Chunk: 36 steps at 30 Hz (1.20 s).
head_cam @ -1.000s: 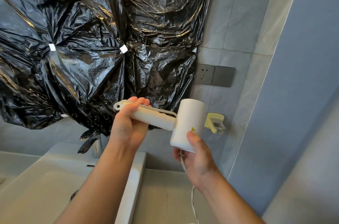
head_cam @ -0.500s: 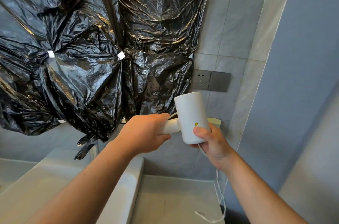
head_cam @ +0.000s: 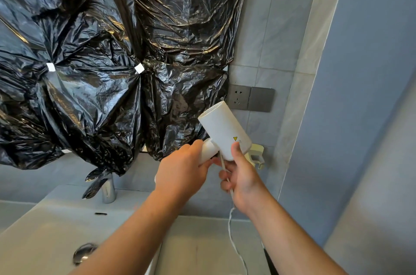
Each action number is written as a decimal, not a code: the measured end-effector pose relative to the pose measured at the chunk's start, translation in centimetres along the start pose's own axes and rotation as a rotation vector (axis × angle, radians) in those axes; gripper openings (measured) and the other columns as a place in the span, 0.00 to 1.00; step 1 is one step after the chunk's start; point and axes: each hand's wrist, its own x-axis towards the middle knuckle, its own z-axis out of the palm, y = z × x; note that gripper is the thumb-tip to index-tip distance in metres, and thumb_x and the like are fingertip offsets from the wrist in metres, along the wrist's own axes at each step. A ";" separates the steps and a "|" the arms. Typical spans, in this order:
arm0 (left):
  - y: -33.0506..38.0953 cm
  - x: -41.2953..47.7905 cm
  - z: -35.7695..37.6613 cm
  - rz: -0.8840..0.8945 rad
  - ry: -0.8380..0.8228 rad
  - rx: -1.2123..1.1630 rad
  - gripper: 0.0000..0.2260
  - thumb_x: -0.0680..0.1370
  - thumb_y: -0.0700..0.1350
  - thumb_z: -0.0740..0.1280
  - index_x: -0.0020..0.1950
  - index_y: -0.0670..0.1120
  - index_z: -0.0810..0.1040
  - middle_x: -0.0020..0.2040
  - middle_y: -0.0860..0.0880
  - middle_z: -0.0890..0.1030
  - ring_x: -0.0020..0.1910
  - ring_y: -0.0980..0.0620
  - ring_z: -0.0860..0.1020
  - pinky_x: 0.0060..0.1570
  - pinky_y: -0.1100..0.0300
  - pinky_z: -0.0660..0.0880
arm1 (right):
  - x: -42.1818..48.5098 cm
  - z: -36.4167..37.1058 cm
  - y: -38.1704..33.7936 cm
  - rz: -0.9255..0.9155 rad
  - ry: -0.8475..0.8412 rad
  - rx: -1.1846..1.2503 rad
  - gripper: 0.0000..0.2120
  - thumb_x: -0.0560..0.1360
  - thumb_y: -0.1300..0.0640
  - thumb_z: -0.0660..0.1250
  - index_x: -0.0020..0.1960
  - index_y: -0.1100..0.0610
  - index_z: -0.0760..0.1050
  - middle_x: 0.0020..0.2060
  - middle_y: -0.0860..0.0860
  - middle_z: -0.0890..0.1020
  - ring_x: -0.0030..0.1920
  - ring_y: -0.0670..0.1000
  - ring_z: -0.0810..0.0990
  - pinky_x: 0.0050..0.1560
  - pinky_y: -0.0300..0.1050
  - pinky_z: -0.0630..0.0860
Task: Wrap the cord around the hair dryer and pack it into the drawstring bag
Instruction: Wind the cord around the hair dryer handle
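A white hair dryer (head_cam: 224, 130) is held up in front of the tiled wall, its barrel tilted up to the left. My left hand (head_cam: 182, 173) is wrapped around its handle, which is mostly hidden. My right hand (head_cam: 242, 175) presses its thumb on the barrel's lower end and pinches the white cord (head_cam: 233, 232). The cord runs from the handle joint through my right fingers and hangs down past the counter. No drawstring bag is in view.
Black plastic sheeting (head_cam: 101, 60) covers the wall above a white sink (head_cam: 45, 225) with a chrome tap (head_cam: 108, 189) and drain (head_cam: 84, 252). A grey wall socket (head_cam: 249, 98) and a pale wall holder (head_cam: 256, 155) sit behind the dryer. A stone counter (head_cam: 202, 245) lies below.
The dryer's barrel has tipped from upright to leaning left. My right hand slid from the barrel's side to beneath it and now pinches the cord. My left hand has turned on the handle.
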 end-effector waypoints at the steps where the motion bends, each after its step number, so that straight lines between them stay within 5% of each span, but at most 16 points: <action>1: 0.4 -0.5 0.2 -0.022 0.006 -0.023 0.15 0.74 0.59 0.66 0.55 0.51 0.72 0.44 0.51 0.79 0.44 0.45 0.80 0.36 0.53 0.73 | 0.3 0.2 -0.1 -0.013 0.031 0.014 0.36 0.58 0.33 0.68 0.58 0.56 0.77 0.42 0.53 0.81 0.27 0.45 0.66 0.21 0.36 0.59; 8: 1.9 -3.1 2.0 -0.060 -0.181 -0.278 0.26 0.72 0.58 0.69 0.66 0.53 0.65 0.54 0.53 0.78 0.51 0.47 0.78 0.45 0.51 0.76 | 0.6 -0.5 -0.9 -0.057 0.021 0.086 0.28 0.62 0.38 0.70 0.56 0.55 0.78 0.35 0.49 0.79 0.27 0.45 0.68 0.24 0.38 0.62; 11: 1.7 -3.6 2.1 0.032 -0.374 -0.479 0.25 0.72 0.56 0.66 0.67 0.58 0.64 0.55 0.57 0.78 0.48 0.55 0.78 0.47 0.52 0.77 | 0.7 -0.9 -1.7 -0.050 0.014 0.018 0.19 0.69 0.41 0.68 0.49 0.55 0.81 0.38 0.52 0.83 0.37 0.50 0.79 0.38 0.45 0.72; 14: 1.2 -3.2 1.0 -0.074 -0.429 -0.749 0.15 0.73 0.52 0.66 0.59 0.62 0.72 0.49 0.61 0.81 0.43 0.59 0.79 0.46 0.57 0.77 | 0.9 -1.7 -2.3 0.003 0.002 0.044 0.27 0.66 0.41 0.71 0.56 0.59 0.80 0.46 0.60 0.83 0.49 0.60 0.79 0.59 0.57 0.74; 16: 0.2 -1.6 -0.1 -0.520 -0.264 -1.044 0.07 0.75 0.46 0.66 0.51 0.47 0.81 0.45 0.49 0.83 0.41 0.49 0.78 0.43 0.55 0.76 | 0.8 -2.1 -2.5 0.056 -0.015 0.064 0.34 0.62 0.39 0.72 0.60 0.61 0.78 0.49 0.61 0.80 0.51 0.60 0.77 0.55 0.55 0.74; 18: -1.7 0.3 -1.7 -0.822 -0.222 -1.309 0.20 0.80 0.54 0.61 0.55 0.37 0.78 0.52 0.38 0.81 0.46 0.42 0.80 0.44 0.50 0.79 | 0.7 -2.6 -3.0 0.094 -0.061 -0.006 0.33 0.60 0.38 0.71 0.55 0.60 0.80 0.43 0.59 0.82 0.43 0.58 0.78 0.44 0.49 0.73; 21: -2.1 3.6 -3.7 -0.738 -0.642 -1.394 0.42 0.69 0.74 0.59 0.63 0.37 0.75 0.56 0.37 0.82 0.52 0.40 0.83 0.47 0.48 0.81 | 0.2 -2.8 -3.9 0.125 -0.176 -0.196 0.23 0.63 0.43 0.69 0.49 0.60 0.80 0.35 0.57 0.84 0.36 0.54 0.81 0.38 0.44 0.76; 25: -0.4 3.9 -4.1 -0.568 -1.010 -1.297 0.38 0.58 0.58 0.80 0.60 0.39 0.77 0.46 0.40 0.85 0.42 0.44 0.84 0.42 0.53 0.81 | 0.0 -2.0 -5.2 0.129 -0.344 -0.407 0.21 0.67 0.51 0.71 0.55 0.62 0.79 0.40 0.58 0.84 0.37 0.54 0.83 0.35 0.43 0.79; 31: -1.4 1.9 -1.3 -0.586 -0.890 -1.420 0.35 0.58 0.50 0.77 0.62 0.39 0.76 0.47 0.39 0.84 0.43 0.42 0.83 0.44 0.51 0.80 | 0.5 -1.0 -7.6 -0.064 -0.293 -1.015 0.17 0.65 0.45 0.77 0.48 0.53 0.80 0.44 0.50 0.85 0.45 0.50 0.82 0.50 0.50 0.78; 34: -1.7 0.9 -0.5 -0.567 -0.783 -1.511 0.39 0.51 0.51 0.81 0.60 0.39 0.77 0.45 0.39 0.84 0.40 0.44 0.83 0.38 0.54 0.81 | 0.7 -0.7 -8.5 -0.194 -0.253 -1.202 0.20 0.63 0.41 0.76 0.48 0.54 0.83 0.45 0.52 0.86 0.43 0.47 0.80 0.51 0.50 0.78; 36: -1.8 0.5 0.0 -0.622 -0.698 -1.545 0.37 0.53 0.50 0.78 0.60 0.39 0.77 0.44 0.39 0.84 0.40 0.44 0.82 0.38 0.54 0.81 | 0.8 -0.5 -8.9 -0.232 -0.239 -1.234 0.12 0.68 0.50 0.73 0.48 0.55 0.85 0.43 0.53 0.86 0.40 0.45 0.79 0.46 0.44 0.76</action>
